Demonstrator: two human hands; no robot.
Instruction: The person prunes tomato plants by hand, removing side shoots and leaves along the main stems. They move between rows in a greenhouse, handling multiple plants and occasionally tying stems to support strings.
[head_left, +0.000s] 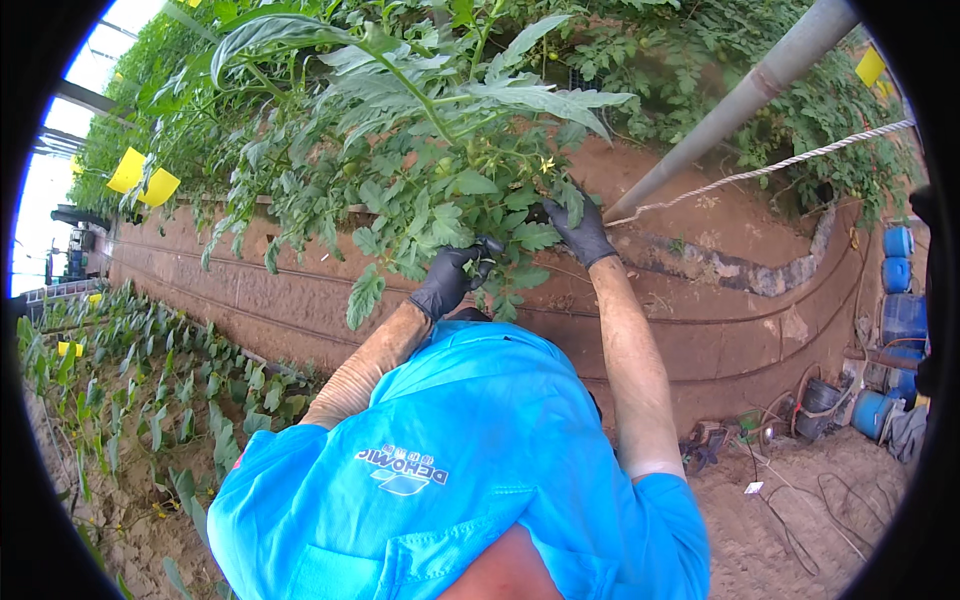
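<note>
Both hands wear black gloves and reach into a leafy tomato plant (450, 221) with yellow flowers and small green fruit. My left hand (454, 276) is at the lower leaves, its fingers bent around a leafy shoot near the body. Further right, my right hand (577, 225) is among the leaves beside the foot of a grey metal pole, with a leaf lying over its fingers. Foliage hides its fingertips, so what it touches cannot be told.
The slanting metal pole (720, 112) rises at the right, with a white twisted rope (795, 159) tied near its foot. Yellow sticky traps (142, 178) hang at the left. Blue barrels (904, 319) stand at the far right, hoses (795, 517) lie on the soil, and low vines (172, 390) grow lower left.
</note>
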